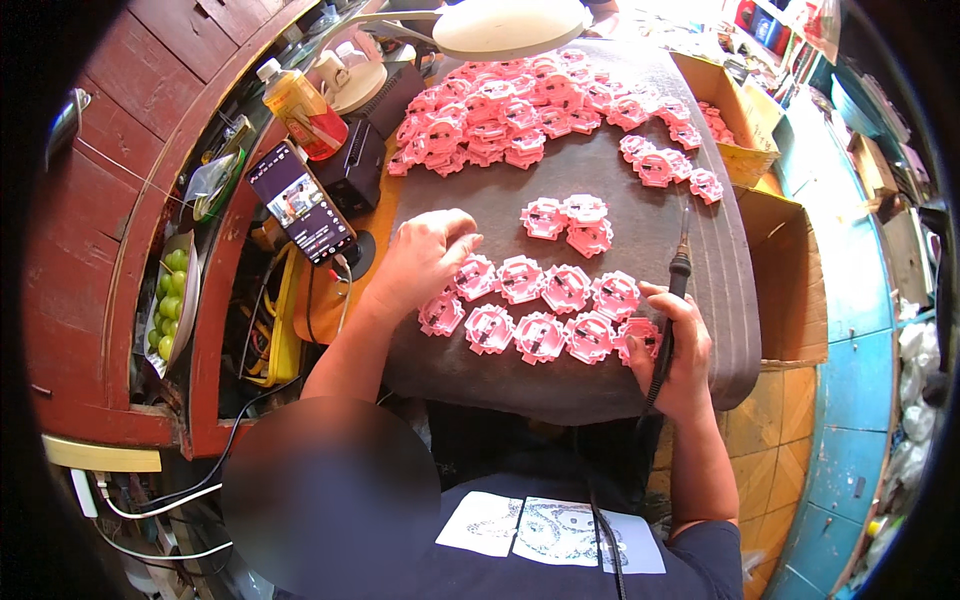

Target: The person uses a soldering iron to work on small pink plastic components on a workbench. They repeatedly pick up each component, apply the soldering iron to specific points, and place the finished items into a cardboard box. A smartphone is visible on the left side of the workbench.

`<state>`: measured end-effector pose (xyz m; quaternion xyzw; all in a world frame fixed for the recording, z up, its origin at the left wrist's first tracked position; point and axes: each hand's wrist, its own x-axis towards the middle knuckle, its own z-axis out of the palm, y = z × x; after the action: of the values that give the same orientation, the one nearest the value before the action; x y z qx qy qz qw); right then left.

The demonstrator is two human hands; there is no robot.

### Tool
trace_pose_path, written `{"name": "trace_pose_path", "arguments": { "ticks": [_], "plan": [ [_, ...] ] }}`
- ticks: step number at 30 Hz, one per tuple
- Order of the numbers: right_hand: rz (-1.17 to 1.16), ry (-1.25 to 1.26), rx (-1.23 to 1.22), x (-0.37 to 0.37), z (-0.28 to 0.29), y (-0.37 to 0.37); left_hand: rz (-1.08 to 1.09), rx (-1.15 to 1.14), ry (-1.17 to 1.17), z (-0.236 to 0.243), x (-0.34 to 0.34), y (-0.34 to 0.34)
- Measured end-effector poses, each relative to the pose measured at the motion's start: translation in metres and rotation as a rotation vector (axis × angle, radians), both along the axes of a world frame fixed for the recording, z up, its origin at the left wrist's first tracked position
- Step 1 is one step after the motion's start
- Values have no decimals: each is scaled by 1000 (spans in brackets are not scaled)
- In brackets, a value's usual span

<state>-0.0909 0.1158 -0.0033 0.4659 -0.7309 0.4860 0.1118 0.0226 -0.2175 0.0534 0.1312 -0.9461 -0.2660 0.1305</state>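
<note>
My right hand (685,350) is closed around a soldering iron (680,265), whose tip points away from me over the dark table mat (640,225). Its thumb and fingertips reach the edge of a pink plastic part (632,335) at the right end of two rows. The row parts, such as this pink part (540,337), have dark pieces at their centres. Left of the rows, my left hand (430,255) is held with curled fingers next to a pink part (474,277); whatever they pinch is hidden. Three pink parts (587,237) lie grouped just beyond the rows.
A large heap of pink parts (490,115) covers the far side under a white lamp (510,28). Cardboard boxes (785,265) stand along the right edge. On the left are a propped phone (300,205), a drink bottle (303,110) and green grapes (170,300).
</note>
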Motion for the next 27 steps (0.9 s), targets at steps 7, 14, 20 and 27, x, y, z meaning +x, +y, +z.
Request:
{"name": "trace_pose_path", "arguments": {
  "ticks": [7, 14, 20, 27],
  "plan": [
    [-2, -26, -44, -1, -1, 0, -399, -162, 111, -9, -76, 13],
    [26, -18, -70, -22, 14, -12, -513, -153, 13, -19, -92, 1],
    [110, 40, 107, -83, 27, -66, -502, -6, -14, -11, -81, 4],
    [165, 43, 236, -88, 38, -94, -405, -30, 10, -19, -69, -22]
  ]
}}
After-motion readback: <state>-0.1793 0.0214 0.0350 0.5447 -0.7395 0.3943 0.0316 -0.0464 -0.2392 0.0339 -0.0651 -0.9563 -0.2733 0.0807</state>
